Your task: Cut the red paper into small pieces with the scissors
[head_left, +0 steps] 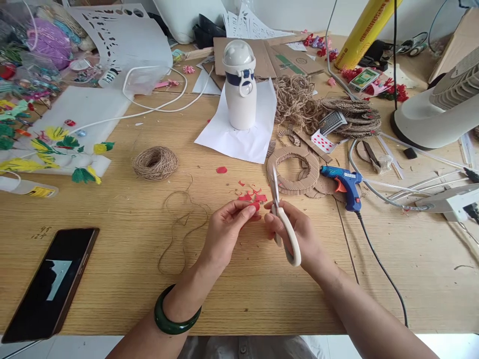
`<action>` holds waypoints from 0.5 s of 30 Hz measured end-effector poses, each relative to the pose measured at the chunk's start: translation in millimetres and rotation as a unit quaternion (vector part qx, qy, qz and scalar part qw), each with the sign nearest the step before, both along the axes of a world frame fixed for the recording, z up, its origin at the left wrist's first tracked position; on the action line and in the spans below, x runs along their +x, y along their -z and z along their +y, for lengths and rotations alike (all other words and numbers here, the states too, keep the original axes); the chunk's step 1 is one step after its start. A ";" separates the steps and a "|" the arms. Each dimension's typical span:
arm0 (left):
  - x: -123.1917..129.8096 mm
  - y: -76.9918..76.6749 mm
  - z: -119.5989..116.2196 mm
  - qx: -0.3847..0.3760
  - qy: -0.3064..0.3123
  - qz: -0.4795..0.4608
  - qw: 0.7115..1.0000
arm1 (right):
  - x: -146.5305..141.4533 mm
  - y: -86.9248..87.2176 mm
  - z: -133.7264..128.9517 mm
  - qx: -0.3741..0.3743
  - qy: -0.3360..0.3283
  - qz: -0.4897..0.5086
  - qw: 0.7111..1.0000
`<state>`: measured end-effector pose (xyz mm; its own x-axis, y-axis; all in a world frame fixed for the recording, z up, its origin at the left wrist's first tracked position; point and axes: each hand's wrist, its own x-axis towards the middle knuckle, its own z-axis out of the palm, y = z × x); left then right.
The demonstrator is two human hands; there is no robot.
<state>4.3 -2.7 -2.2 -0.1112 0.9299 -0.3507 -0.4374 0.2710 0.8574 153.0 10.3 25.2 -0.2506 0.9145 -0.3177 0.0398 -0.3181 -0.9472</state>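
Note:
Near the middle of the wooden table, my left hand [226,232] pinches a small red piece [255,206] between thumb and fingers. Just right of it, my right hand [295,229] has its fingers through the handles of white scissors [289,237]. The blades point up and away, over the left edge of a cardboard ring [294,170]. Red scraps [261,198] lie just beyond my left fingertips, and a red oval piece [221,170] rests farther back. The scissors do not touch the red piece in my left hand.
A twine ball [155,163] with a loose strand lies left; a phone [50,284] is at the left front. A white bottle [240,87] stands on white paper behind. Right are a blue glue gun [344,184] with its cord, a power strip [451,200] and a fan [441,107].

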 end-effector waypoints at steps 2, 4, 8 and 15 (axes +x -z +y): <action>-2.5 -3.9 2.4 -0.013 -0.021 -0.014 1.000 | 0.8 -1.5 -0.7 0.002 -0.043 -0.009 0.999; -4.1 -8.0 4.1 -0.009 -0.037 -0.023 0.999 | 1.5 -2.2 -2.0 0.015 -0.074 -0.015 0.997; -4.4 -11.4 4.9 0.004 -0.048 -0.052 0.998 | 2.3 -2.6 -4.4 0.022 -0.115 -0.041 0.992; -3.6 -10.5 5.3 0.002 -0.050 -0.078 0.996 | 1.9 -5.0 -4.8 0.020 -0.133 -0.074 0.988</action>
